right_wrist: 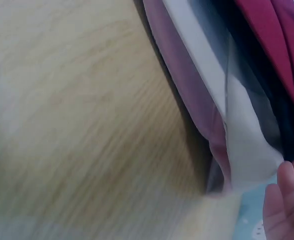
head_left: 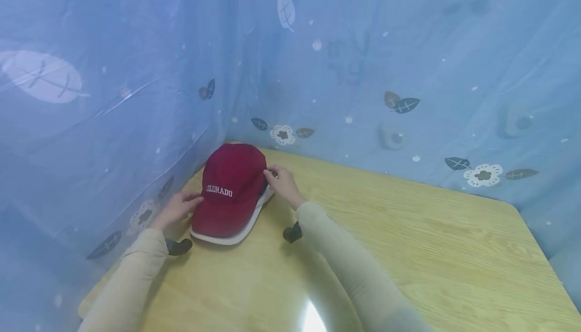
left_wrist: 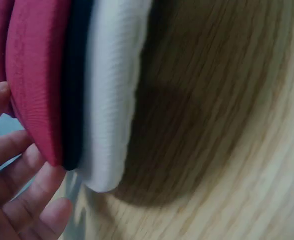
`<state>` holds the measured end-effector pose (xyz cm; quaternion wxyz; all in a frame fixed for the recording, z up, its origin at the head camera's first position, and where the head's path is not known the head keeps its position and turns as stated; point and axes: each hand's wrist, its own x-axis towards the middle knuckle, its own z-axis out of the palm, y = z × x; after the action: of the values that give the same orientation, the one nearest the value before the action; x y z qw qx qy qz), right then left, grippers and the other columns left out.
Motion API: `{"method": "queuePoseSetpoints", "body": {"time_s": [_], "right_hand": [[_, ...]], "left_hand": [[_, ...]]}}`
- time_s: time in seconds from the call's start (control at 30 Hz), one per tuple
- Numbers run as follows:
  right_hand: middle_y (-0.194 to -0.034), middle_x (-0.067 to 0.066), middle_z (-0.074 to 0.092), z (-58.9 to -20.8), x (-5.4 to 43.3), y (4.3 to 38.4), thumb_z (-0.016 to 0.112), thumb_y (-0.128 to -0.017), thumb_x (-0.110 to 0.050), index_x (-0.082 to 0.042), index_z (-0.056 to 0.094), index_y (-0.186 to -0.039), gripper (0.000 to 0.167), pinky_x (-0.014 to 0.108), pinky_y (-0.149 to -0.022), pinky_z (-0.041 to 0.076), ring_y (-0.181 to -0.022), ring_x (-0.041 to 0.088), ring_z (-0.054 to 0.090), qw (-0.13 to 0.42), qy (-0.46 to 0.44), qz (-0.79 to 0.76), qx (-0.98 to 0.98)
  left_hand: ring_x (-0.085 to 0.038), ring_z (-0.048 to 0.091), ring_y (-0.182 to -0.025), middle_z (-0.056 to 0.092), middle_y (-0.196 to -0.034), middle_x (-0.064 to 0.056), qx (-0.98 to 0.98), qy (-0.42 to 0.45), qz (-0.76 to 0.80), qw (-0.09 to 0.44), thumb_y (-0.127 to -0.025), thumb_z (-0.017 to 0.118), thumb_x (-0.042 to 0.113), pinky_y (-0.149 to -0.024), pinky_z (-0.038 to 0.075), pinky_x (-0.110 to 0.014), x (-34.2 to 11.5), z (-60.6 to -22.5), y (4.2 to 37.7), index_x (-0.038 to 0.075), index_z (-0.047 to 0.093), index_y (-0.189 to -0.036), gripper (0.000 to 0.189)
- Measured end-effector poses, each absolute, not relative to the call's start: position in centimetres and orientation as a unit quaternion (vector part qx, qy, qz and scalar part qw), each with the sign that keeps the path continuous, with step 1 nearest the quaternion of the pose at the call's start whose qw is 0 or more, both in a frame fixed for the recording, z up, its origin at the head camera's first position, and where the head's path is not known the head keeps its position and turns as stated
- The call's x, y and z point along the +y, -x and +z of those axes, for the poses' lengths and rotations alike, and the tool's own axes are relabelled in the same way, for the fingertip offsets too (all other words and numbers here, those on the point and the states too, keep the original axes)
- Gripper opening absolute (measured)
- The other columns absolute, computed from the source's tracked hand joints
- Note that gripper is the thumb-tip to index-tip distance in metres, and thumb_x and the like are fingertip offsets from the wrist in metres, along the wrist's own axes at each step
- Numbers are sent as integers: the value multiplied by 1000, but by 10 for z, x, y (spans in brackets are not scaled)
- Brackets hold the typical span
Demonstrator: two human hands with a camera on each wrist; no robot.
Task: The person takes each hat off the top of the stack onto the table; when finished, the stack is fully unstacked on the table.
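Note:
In the corner of the table stands a stack of several baseball caps. On top is a red cap [head_left: 233,170] with white "COLORADO" lettering on its front, its brim pointing toward me. Under it show a dark navy cap [left_wrist: 77,85] and a white cap [left_wrist: 112,90]; a pinkish cap [right_wrist: 186,95] lies lowest in the right wrist view. My left hand [head_left: 177,208] holds the red cap by its left side near the brim, thumb above and fingers along the edge. With thumb and fingertips, my right hand [head_left: 283,184] grips its right side toward the back.
The wooden table [head_left: 408,231] extends to the right. Blue patterned curtains [head_left: 363,69] hang along its back and left edges, close behind the caps. Dark wrist-worn devices [head_left: 292,232] jut out under both forearms.

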<state>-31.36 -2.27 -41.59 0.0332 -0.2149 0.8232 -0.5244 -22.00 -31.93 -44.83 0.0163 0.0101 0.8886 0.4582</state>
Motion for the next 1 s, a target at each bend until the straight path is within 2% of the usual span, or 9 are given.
{"method": "queuePoseSetpoints", "body": {"time_s": [0.07,0.17,0.27,0.37,0.5,0.6,0.67,0.87,1.0], "right_hand": [[-87,14,63,-416,-25,311,49,-96,-19,3,58,-112,29,33,-61,54,-71,29,62,32,198,-540,817],[-83,12,61,-417,-27,309,50,-95,-15,4,60,-104,23,27,-58,53,-64,23,59,21,181,-549,816],[-78,9,61,-415,-28,310,51,-95,-14,3,61,-98,19,21,-55,50,-61,15,56,4,172,-547,819],[-77,10,63,-407,-27,312,51,-95,-14,1,61,-98,18,20,-55,49,-62,19,59,-6,175,-548,818],[-80,13,65,-382,-20,316,50,-96,-15,1,60,-100,19,30,-59,54,-65,27,62,-17,185,-556,810],[-82,14,65,-364,-7,321,50,-96,-15,2,59,-102,20,37,-62,55,-61,20,58,-25,183,-572,799],[-82,14,64,-353,5,324,50,-96,-15,2,59,-102,20,38,-62,55,-58,16,54,-33,175,-582,793],[-84,15,63,-330,55,332,49,-96,-15,3,58,-105,21,33,-56,53,-54,15,51,-52,130,-599,788],[-83,9,61,-324,95,332,48,-97,-16,4,57,-108,25,37,-61,55,-56,9,54,-48,87,-607,789]], "left_hand": [[-38,55,-105,53,-119,-31,880,9,474,27,-97,49,27,-95,42,-48,-317,-450,220,-15,45,-124,51],[-26,59,-90,58,-108,-27,874,22,483,34,-96,50,25,-82,51,-41,-315,-447,222,-16,46,-122,49],[-14,56,-77,61,-94,-16,868,26,495,45,-96,51,22,-70,52,-32,-313,-442,225,-17,46,-120,46],[-8,55,-73,60,-87,-7,851,28,521,51,-95,51,16,-67,51,-27,-310,-432,227,-18,44,-119,43],[-6,58,-76,63,-89,-4,845,23,534,39,-94,50,12,-71,53,-26,-302,-412,232,-18,43,-121,41],[-6,58,-76,62,-88,1,839,15,543,38,-93,51,15,-72,53,-26,-289,-397,241,-16,44,-121,42],[-6,58,-75,60,-86,4,826,12,563,40,-93,52,17,-71,53,-25,-278,-386,248,-13,45,-120,41],[-6,58,-71,58,-84,7,792,-18,609,38,-93,54,14,-68,53,-22,-236,-357,264,-8,47,-113,31],[-8,58,-69,57,-83,5,775,-36,628,53,-93,54,13,-68,54,-25,-199,-345,275,-6,49,-111,27]]}}
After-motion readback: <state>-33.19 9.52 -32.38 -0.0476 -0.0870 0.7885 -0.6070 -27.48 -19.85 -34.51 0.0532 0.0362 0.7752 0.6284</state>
